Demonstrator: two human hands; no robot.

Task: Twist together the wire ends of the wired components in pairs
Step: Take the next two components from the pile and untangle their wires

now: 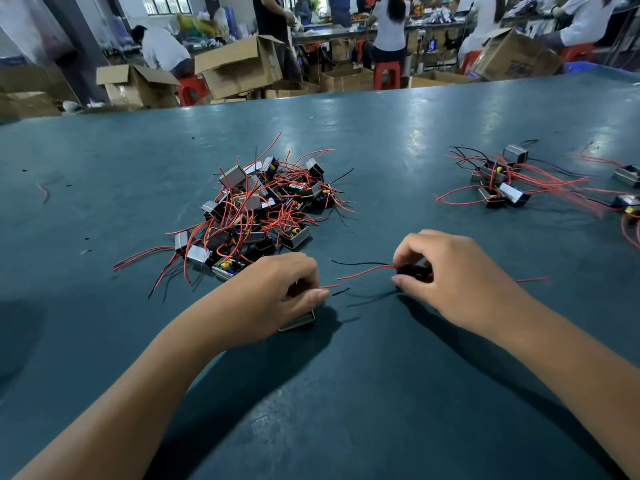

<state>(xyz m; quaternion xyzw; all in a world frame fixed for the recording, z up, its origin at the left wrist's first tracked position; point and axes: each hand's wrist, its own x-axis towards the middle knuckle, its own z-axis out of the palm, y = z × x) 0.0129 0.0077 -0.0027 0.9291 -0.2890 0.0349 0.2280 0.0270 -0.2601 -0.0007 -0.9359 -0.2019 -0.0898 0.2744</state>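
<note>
Hands grip one wired component each: my left hand (277, 289) holds a metal-cased one (299, 322), my right hand (446, 271) a black one (412, 271). Two heaps lie beyond, the big pile (256, 209) uncountable, the small cluster (502, 181) around five.

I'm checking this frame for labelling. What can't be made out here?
- Head view: left hand covers most of its grey metal-cased component.
- Right hand hides its black component.
- Wire ends' bare tips: too small.
- Right-edge grey component: cut off.
</note>
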